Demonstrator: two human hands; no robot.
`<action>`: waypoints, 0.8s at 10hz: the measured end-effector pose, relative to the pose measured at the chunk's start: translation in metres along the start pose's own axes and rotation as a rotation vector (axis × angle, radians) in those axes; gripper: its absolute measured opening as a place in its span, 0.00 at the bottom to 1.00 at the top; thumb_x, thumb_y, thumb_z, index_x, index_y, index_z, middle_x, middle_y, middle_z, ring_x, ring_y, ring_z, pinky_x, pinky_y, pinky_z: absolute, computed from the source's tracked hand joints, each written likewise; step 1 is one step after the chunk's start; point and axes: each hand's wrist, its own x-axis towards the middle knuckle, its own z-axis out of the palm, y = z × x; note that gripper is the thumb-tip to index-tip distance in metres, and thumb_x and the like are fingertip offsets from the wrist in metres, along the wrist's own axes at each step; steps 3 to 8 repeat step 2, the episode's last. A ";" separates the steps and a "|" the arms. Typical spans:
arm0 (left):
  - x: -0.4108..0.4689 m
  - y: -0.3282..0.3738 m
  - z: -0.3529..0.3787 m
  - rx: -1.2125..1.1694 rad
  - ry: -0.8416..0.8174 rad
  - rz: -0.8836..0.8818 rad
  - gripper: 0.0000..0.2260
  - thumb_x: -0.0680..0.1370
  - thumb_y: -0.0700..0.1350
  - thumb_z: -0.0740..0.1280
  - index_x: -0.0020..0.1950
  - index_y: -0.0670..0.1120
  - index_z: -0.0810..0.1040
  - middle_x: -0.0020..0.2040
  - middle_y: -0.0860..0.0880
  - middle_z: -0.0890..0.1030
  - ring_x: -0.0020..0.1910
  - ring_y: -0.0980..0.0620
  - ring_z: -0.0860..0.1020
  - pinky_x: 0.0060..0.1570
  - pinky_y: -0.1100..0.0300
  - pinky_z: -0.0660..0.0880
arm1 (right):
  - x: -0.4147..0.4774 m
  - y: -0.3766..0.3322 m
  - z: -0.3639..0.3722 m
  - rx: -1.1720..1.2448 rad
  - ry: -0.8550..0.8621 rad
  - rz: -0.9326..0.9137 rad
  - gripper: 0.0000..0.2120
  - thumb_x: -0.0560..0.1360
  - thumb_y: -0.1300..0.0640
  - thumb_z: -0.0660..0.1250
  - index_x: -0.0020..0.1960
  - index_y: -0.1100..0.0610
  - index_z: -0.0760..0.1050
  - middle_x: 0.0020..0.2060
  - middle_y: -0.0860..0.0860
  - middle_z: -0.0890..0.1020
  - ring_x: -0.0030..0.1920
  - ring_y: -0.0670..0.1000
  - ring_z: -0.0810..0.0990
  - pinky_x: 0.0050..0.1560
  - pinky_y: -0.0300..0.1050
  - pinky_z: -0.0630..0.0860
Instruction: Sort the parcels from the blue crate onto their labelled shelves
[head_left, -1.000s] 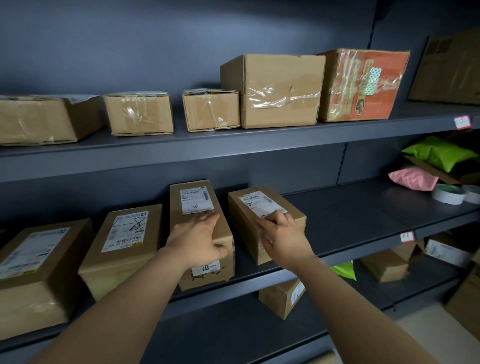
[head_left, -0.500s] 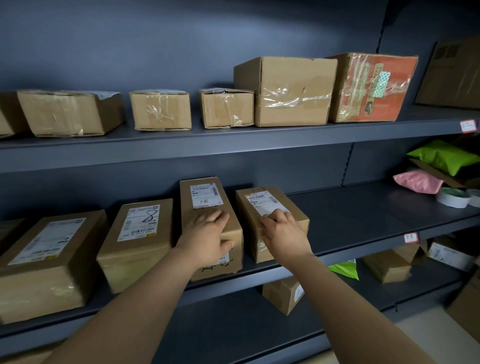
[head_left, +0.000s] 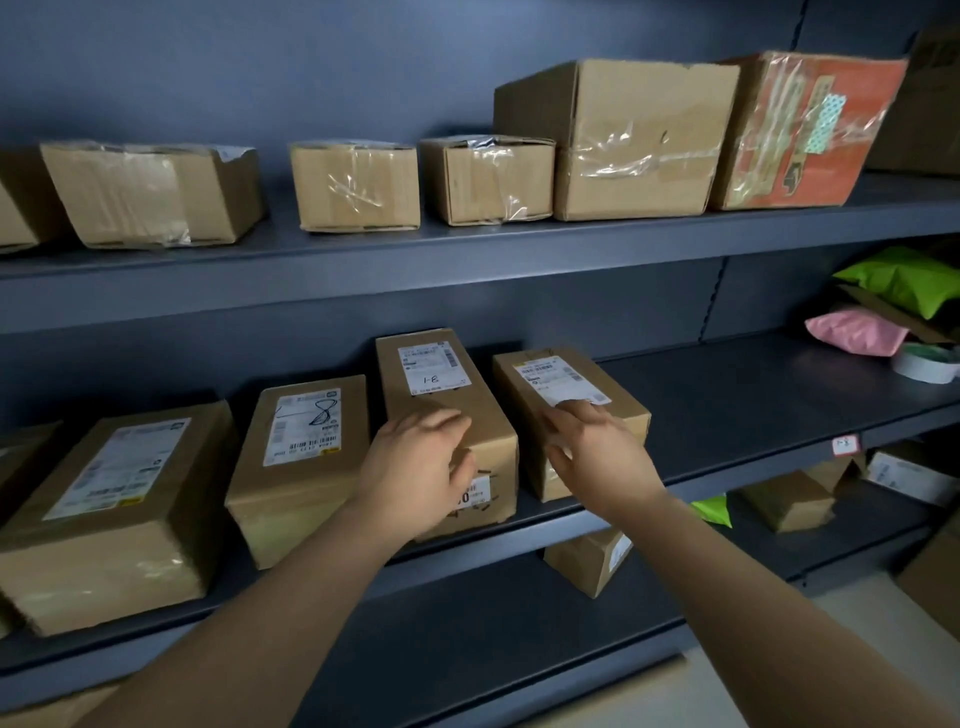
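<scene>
Going left to right on my feed: the middle shelf (head_left: 753, 395) runs straight across the view. Out at 9 o'clock on it sits a big box (head_left: 104, 499) with a white label. Just beside that, at its 3 o'clock, is the 8 box (head_left: 301, 457), with the digit scribbled on its label. Next over, about dead centre, is the 1-8 box (head_left: 441, 395), its long side running back into the shelf and its near end at the lip. The left hand (head_left: 415, 467) is laid over that near end, fingers loosely straight across the top and thumb against the front face. It's resting on the box, not clamping it. After a small gap, at 3 o'clock of that one, comes the right box (head_left: 571, 384), also lying on the middle shelf and angled a bit. The right hand (head_left: 597, 457) is on top of it with fingers stretched out and tips touching the near edge of the label. Its thumb hangs down the left side, relaxed and spread, nothing pinched. Up at 1 o'clock the top shelf (head_left: 810, 228) has an orange box (head_left: 800, 130) wrapped in clear tape. A little tag (head_left: 844, 445) is stuck on the middle shelf's lip at 4 o'clock. Far out at 3 o'clock there's a pink bag (head_left: 852, 332), a green bag (head_left: 904, 280) at its 1 o'clock, and a tape roll (head_left: 924, 366) at the edge.
</scene>
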 end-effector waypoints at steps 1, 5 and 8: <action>-0.003 -0.003 -0.018 0.007 0.046 0.051 0.17 0.77 0.50 0.61 0.62 0.46 0.79 0.60 0.50 0.80 0.55 0.48 0.79 0.58 0.51 0.74 | -0.007 -0.008 -0.021 0.032 0.035 0.011 0.12 0.77 0.54 0.61 0.60 0.52 0.75 0.52 0.49 0.80 0.50 0.54 0.78 0.45 0.45 0.74; -0.010 -0.005 -0.034 0.022 0.020 0.062 0.11 0.74 0.46 0.67 0.54 0.46 0.82 0.49 0.50 0.84 0.44 0.47 0.81 0.46 0.53 0.77 | -0.015 -0.018 -0.038 0.061 0.017 0.037 0.09 0.75 0.54 0.63 0.54 0.52 0.78 0.48 0.49 0.81 0.46 0.54 0.79 0.40 0.43 0.73; -0.010 -0.005 -0.034 0.022 0.020 0.062 0.11 0.74 0.46 0.67 0.54 0.46 0.82 0.49 0.50 0.84 0.44 0.47 0.81 0.46 0.53 0.77 | -0.015 -0.018 -0.038 0.061 0.017 0.037 0.09 0.75 0.54 0.63 0.54 0.52 0.78 0.48 0.49 0.81 0.46 0.54 0.79 0.40 0.43 0.73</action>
